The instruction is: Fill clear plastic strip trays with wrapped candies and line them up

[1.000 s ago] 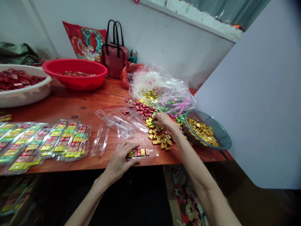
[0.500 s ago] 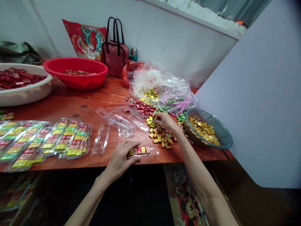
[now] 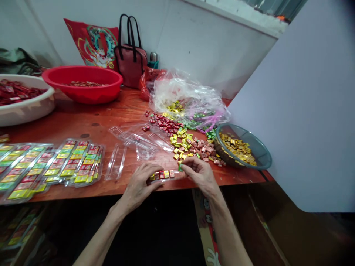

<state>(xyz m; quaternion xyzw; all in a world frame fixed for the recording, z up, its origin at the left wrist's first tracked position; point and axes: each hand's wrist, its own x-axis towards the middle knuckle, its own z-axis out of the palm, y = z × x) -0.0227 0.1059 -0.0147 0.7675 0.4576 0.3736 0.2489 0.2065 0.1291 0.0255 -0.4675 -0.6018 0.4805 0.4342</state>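
The wooden table is reddish. On it stand a white basin, a red basin and a grey bowl. Filled trays, empty clear trays, a plastic bag and many loose wrapped candies also lie there.

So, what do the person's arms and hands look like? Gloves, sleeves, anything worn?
No gloves: the left hand and right hand are both bare. The forearms are bare too, with no sleeve in view down to the frame edge. No watch, bracelet, tape or cable shows; rings are too small to rule out.
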